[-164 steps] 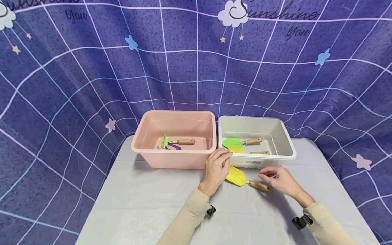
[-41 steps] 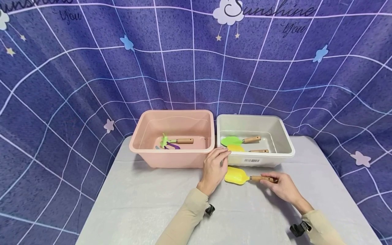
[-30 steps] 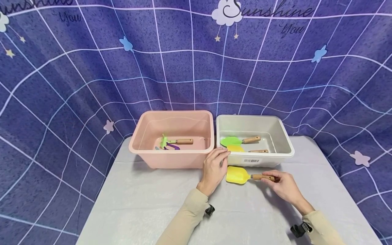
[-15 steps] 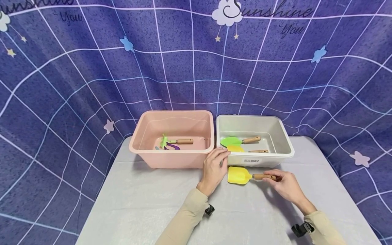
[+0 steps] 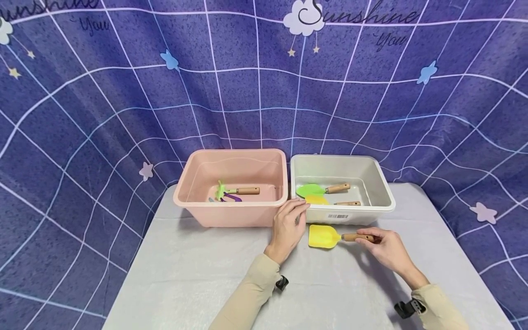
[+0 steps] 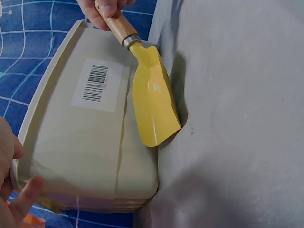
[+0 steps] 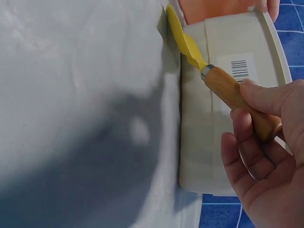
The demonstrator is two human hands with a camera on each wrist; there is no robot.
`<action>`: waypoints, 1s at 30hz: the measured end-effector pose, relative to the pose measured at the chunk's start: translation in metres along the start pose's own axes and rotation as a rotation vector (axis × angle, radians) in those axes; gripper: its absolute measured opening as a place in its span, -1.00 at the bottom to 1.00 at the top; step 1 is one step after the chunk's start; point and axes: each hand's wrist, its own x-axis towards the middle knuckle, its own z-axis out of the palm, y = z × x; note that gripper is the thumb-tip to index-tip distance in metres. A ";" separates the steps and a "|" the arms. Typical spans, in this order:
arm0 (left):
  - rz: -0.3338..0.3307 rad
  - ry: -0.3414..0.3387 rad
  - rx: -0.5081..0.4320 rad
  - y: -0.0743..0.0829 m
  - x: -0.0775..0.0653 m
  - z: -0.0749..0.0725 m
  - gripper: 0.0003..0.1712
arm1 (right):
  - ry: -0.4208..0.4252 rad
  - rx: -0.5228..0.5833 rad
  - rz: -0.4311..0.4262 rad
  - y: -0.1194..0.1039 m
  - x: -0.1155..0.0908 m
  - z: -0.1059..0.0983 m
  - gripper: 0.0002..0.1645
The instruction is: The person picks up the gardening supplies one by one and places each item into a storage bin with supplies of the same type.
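My right hand (image 5: pixel 386 249) pinches the wooden handle of a yellow garden trowel (image 5: pixel 324 236) between thumb and fingers. In the right wrist view the trowel's handle (image 7: pixel 225 90) runs past the fingertips, its blade pointing away from the hand. The blade hangs in front of the white bin, close above the table, as the left wrist view shows with the yellow blade (image 6: pixel 154 102). My left hand (image 5: pixel 286 230) holds the near left corner of the white bin (image 5: pixel 350 211), fingers over the rim and thumb against the outside. Part of that grip is hidden.
Inside the white bin lie a green trowel (image 5: pixel 310 190) and another yellow-bladed tool (image 5: pixel 316 200). Left of it stands a pink bin (image 5: pixel 235 215) with a small green rake (image 5: pixel 221 189) and a purple-handled tool (image 5: pixel 232 197). A patterned curtain (image 5: pixel 264 91) hangs behind the grey-covered table (image 5: pixel 198 275).
The right hand has taken hold of the trowel, which lay slanted on the table, and turned it level. It has since drifted slightly right. The left hand stays at the bin's corner.
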 end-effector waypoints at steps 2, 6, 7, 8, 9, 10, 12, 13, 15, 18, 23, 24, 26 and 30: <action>0.003 0.004 -0.002 0.000 0.000 0.000 -0.78 | -0.002 0.005 -0.001 0.000 0.000 0.000 -0.75; 0.000 0.001 -0.002 0.000 0.000 0.000 -0.78 | -0.008 0.008 0.006 -0.002 0.000 -0.002 -0.74; 0.000 0.001 -0.001 0.000 0.000 0.000 -0.78 | -0.009 0.009 0.008 -0.003 0.000 -0.002 -0.73; -0.001 0.000 0.001 0.000 0.000 0.000 -0.78 | -0.011 0.010 0.010 -0.004 0.000 -0.003 -0.73; -0.002 0.000 0.002 0.000 0.000 0.001 -0.78 | -0.012 0.010 0.012 -0.004 -0.001 -0.004 -0.72; -0.001 0.002 0.005 0.000 0.000 0.001 -0.78 | -0.013 0.011 0.015 -0.005 -0.001 -0.004 -0.72; 0.002 0.007 0.008 0.000 0.000 0.001 -0.78 | -0.013 0.011 0.019 -0.005 -0.001 -0.006 -0.71; 0.002 0.009 0.008 0.000 0.000 0.001 -0.78 | -0.013 0.009 0.023 -0.005 -0.001 -0.006 -0.71; 0.003 0.011 0.006 0.000 0.001 0.001 -0.78 | -0.014 0.006 0.029 -0.006 -0.001 -0.008 -0.71; 0.003 0.011 0.001 0.000 0.001 0.001 -0.78 | -0.018 0.005 0.032 -0.006 -0.001 -0.010 -0.71; 0.002 0.008 -0.001 0.000 0.001 0.001 -0.78 | -0.025 0.001 0.028 -0.005 -0.001 -0.011 -0.73; 0.003 0.009 0.000 0.000 0.001 0.001 -0.78 | -0.024 0.002 0.030 -0.005 -0.001 -0.011 -0.73; 0.006 0.012 0.002 0.000 0.001 0.001 -0.78 | -0.024 -0.002 0.033 -0.005 -0.002 -0.012 -0.73; 0.009 0.018 0.008 0.000 0.001 0.001 -0.78 | -0.029 -0.007 0.036 -0.005 -0.002 -0.013 -0.74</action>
